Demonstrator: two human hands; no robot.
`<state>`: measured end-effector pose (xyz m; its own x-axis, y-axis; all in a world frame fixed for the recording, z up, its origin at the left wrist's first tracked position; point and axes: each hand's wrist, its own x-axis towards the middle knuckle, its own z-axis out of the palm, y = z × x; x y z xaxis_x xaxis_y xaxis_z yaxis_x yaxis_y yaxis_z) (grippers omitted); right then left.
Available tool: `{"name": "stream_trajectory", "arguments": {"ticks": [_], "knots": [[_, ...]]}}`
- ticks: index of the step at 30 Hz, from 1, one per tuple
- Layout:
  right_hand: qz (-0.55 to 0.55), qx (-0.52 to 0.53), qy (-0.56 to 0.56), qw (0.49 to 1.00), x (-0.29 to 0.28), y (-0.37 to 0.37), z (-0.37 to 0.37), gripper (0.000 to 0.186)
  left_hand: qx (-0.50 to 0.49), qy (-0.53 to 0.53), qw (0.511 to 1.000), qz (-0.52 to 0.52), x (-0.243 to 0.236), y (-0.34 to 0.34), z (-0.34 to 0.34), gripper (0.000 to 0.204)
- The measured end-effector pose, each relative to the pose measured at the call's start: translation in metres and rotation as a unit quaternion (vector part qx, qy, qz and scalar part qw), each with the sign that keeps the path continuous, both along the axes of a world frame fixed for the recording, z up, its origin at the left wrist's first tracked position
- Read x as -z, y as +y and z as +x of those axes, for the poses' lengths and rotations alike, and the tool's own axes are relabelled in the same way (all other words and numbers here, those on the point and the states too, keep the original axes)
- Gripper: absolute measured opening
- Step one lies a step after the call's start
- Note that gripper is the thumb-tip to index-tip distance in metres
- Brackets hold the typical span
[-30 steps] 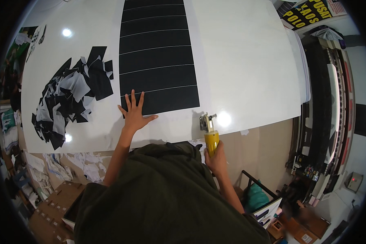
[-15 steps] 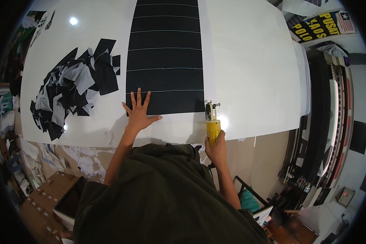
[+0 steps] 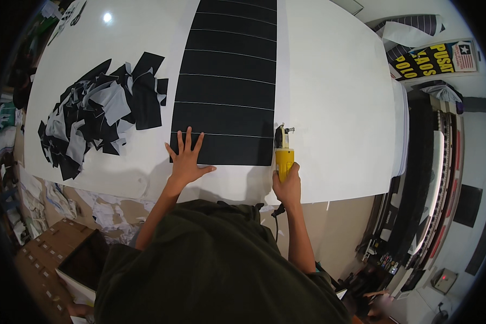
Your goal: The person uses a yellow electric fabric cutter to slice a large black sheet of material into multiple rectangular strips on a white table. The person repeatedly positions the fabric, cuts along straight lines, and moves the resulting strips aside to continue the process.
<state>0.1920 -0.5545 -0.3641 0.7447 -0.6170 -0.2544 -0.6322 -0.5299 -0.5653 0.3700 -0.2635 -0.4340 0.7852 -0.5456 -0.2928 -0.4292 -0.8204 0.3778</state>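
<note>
A long black strip of fabric, crossed by thin pale lines, lies on a white table. My left hand rests flat with fingers spread over the strip's near left corner, the thumb pointing right just off its near edge. In my right hand is a yellow handheld electric fabric cutter, gripped by its body. Its head stands beside the strip's right edge, near the close right corner. Whether the blade touches the cloth I cannot tell. A cord hangs below the cutter.
Left of the strip lies a heap of black and grey fabric scraps. Scissors are at the far left. Paper or cloth scraps litter the floor beyond the near edge, by brown boxes. A long dark machine stands at right.
The cutter's head now sits farther up along the strip's right edge, away from the near corner. My left hand stays spread on the near left corner. The whole view has shifted slightly.
</note>
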Motion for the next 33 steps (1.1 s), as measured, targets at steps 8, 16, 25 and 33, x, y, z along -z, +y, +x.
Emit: {"name": "stream_trajectory", "arguments": {"ticks": [8, 16, 25, 33], "knots": [[-0.021, -0.015, 0.007, 1.0, -0.003, -0.026, 0.063, 0.05, -0.007, -0.015, 1.0, -0.022, 0.003, 0.002, -0.002, 0.127], [-0.026, -0.028, 0.013, 0.999, -0.003, -0.054, 0.128, 0.049, -0.016, 0.02, 1.0, -0.01, -0.005, 0.001, 0.0, 0.129], [-0.058, -0.042, 0.014, 0.997, -0.004, -0.09, 0.207, 0.05, -0.029, -0.004, 0.999, -0.042, -0.004, 0.001, -0.001, 0.126], [-0.064, -0.052, -0.001, 0.997, 0.008, -0.128, 0.28, 0.056, -0.034, 0.031, 0.999, -0.014, -0.018, -0.003, 0.005, 0.126]]}}
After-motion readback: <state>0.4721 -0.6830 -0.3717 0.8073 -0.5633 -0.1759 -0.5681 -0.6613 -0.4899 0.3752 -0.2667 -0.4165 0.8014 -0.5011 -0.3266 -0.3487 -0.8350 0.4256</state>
